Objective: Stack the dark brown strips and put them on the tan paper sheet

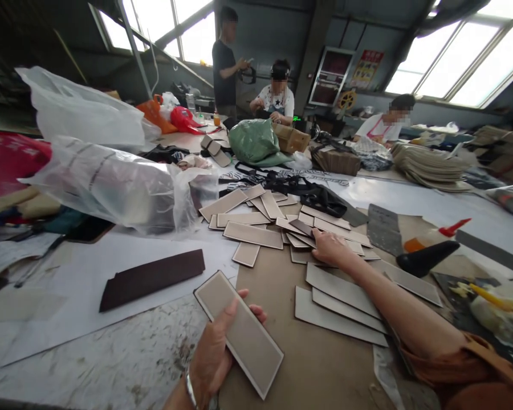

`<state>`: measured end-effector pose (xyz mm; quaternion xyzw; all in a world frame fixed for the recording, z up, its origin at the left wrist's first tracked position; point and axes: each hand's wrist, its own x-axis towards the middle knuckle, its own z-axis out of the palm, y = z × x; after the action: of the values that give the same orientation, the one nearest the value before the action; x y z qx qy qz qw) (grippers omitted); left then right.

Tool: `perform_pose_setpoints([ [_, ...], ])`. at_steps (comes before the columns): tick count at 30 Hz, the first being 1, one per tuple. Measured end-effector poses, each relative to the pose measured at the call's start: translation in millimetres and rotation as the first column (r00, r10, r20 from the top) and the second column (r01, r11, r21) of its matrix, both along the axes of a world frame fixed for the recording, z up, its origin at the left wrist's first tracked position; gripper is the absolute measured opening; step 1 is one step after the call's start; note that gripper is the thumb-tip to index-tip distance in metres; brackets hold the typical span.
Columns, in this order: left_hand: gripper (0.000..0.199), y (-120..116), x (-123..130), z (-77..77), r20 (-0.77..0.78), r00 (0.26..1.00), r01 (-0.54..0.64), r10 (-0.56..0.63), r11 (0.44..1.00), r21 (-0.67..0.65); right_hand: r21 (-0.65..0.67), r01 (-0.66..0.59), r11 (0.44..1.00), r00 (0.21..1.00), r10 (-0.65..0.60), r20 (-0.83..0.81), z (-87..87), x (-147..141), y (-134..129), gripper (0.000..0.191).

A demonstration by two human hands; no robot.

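My left hand holds a beige rectangular panel with a pale border and dark edge, thumb on top and fingers beneath. Farther forward, my right hand reaches into a loose heap of similar beige panels. Its fingertips touch a dark brown piece on the heap; whether they grip it I cannot tell. Three larger grey-beige panels lie overlapped under my right forearm. To the left, a dark brown folded strip rests on white sheeting.
Clear plastic bags bulge at the left. Black straps lie behind the heap. At the right are a glue bottle with a red nozzle and a black horn-shaped tool. Several people are beyond the table, near a green sack.
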<state>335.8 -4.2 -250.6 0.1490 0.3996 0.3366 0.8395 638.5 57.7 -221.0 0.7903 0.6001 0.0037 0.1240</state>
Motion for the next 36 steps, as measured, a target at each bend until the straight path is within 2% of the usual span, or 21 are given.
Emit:
perform_pose_setpoints([
  [7,0.048,-1.4,2.9,0.7,-0.024,1.000,-0.011,0.011,1.000,-0.016,0.060,0.034,0.998,0.996,-0.039,0.079,-9.3,-6.1,6.5,0.036],
  [11,0.047,-1.9,4.1,0.7,-0.005,1.000,-0.018,0.018,1.000,-0.012,0.071,0.014,0.997,0.996,-0.020,0.081,1.4,2.0,6.2,0.031],
  [15,0.047,-1.6,4.4,-0.1,-0.004,1.000,-0.019,0.019,1.000,0.001,0.124,0.047,0.991,0.995,-0.057,0.081,32.5,13.2,4.1,0.036],
  [19,0.047,-1.3,3.2,-1.9,0.011,1.000,-0.005,0.005,1.000,0.016,0.221,0.066,0.973,0.997,-0.072,0.022,80.3,14.3,-0.7,0.034],
  [21,0.045,-0.7,2.0,-3.5,0.040,0.999,-0.003,0.002,1.000,0.021,0.287,0.043,0.957,0.996,-0.018,-0.090,105.6,9.1,-5.2,0.028],
  [23,0.043,0.3,0.6,-4.4,0.075,0.997,-0.011,0.009,1.000,0.017,0.311,0.023,0.950,0.962,0.064,-0.265,128.0,-0.4,-11.2,0.024],
  [25,0.040,1.4,-1.7,-3.1,0.088,0.996,-0.030,0.030,1.000,-0.002,0.281,0.005,0.960,0.880,0.129,-0.457,145.2,-14.2,-18.2,0.023],
  [27,0.037,2.1,-5.1,1.3,0.065,0.997,-0.049,0.051,0.999,-0.019,0.217,-0.038,0.975,0.784,0.164,-0.599,155.4,-31.6,-24.7,0.025],
  [29,0.035,2.4,-9.7,8.0,0.034,0.997,-0.063,0.064,0.998,-0.021,0.139,-0.117,0.983,0.712,0.181,-0.678,156.3,-50.9,-28.1,0.027],
  [31,0.033,3.0,-14.4,14.6,-0.013,0.997,-0.075,0.075,0.997,-0.019,0.044,-0.211,0.976,0.659,0.175,-0.732,145.2,-70.0,-27.0,0.028],
  [33,0.032,4.5,-17.7,18.7,-0.087,0.992,-0.091,0.089,0.996,-0.018,-0.050,-0.294,0.954,0.620,0.151,-0.770,121.7,-87.6,-22.8,0.028],
  [36,0.030,7.8,-18.3,18.3,-0.187,0.977,-0.112,0.105,0.993,-0.026,-0.137,-0.368,0.920,0.600,0.123,-0.790,75.8,-109.2,-18.6,0.026],
])
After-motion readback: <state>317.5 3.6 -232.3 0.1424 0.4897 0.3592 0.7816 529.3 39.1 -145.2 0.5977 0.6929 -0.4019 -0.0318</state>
